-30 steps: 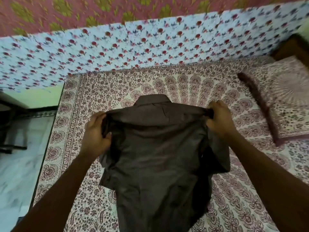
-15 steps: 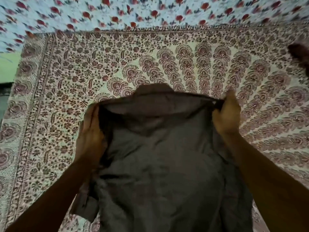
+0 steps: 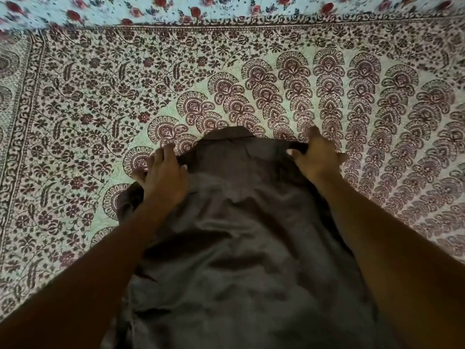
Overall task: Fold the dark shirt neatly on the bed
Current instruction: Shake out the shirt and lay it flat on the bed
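**Item 1. Dark shirt** [image 3: 239, 248]: charcoal-brown with a slight sheen, back side up. It runs lengthwise down the bed, with its top toward the far edge and well short of the border there. Its lower part passes out of view at the near side.
- Back panel: broad and rumpled, with soft creases across the middle and shallow shadowed dips. Not yet folded.
- Sleeve [image 3: 128, 200]: bunched in a dark lump at the shirt's left shoulder, lying on the sheet on the side of the bed's left edge.
- Collar [image 3: 231, 134]: a short flat band at the top, lying on the print.

**Item 2. Bedspread** [image 3: 100, 109]: pale ground printed in maroon. Fanned scallop motifs ring the centre, with leafy scrollwork outside them. A patterned border runs along the left and far edges and meets at the far-left corner.

**Item 3. Floral cloth** [image 3: 125, 8]: light blue with red flowers, in a strip beyond the bed's far edge.

**Item 4. Forearms**: bare. They enter from the near corners and cover both side margins of the shirt, hiding its seams there and the other sleeve.

**Item 5. Left hand** [image 3: 163, 175]: rests flat on the shirt's left shoulder. The fingers are straight and spread, their tips reaching past the cloth onto the bedspread. The grip is released; the hand presses rather than holds.

**Item 6. Right hand** [image 3: 317, 157]: on the shirt's right shoulder, thumb on the fabric and fingers splayed beyond the edge onto the print. A ridge of cloth stands between thumb and forefinger. Whether it is pinched or only pressed cannot be told.
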Available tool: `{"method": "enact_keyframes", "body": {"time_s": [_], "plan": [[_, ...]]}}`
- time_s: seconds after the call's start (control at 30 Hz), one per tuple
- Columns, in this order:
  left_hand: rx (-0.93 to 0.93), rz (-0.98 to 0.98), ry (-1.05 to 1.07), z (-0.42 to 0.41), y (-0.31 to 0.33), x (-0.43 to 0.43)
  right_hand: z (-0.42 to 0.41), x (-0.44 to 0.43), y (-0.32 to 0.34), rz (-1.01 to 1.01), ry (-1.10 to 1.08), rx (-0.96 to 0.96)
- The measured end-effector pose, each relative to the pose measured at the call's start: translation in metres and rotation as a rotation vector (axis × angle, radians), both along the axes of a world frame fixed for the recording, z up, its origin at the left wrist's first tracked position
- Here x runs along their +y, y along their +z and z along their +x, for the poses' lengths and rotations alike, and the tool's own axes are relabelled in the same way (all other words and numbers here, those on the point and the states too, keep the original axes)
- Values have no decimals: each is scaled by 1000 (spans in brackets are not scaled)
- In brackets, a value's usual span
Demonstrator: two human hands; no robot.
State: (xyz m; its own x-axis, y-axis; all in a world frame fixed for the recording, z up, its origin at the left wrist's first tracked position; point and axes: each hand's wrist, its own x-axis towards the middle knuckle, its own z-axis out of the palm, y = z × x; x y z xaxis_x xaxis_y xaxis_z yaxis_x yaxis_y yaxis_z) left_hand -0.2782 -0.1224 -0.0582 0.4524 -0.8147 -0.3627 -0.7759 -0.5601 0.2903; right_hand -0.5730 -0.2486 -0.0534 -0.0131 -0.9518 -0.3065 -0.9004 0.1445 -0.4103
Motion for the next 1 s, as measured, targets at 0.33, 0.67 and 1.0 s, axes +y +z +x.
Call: {"method": "enact_keyframes", "body": {"time_s": [0.33, 0.67, 1.0], "plan": [[-125, -248, 21, -14, -8, -49, 13, -18, -33, -239, -75, 235], [-258, -114, -158, -44, -81, 76, 4, 122, -94, -256, 486, 253], [-328, -208, -304, -78, -74, 105, 46, 155, -80, -353, 569, 170]]}}
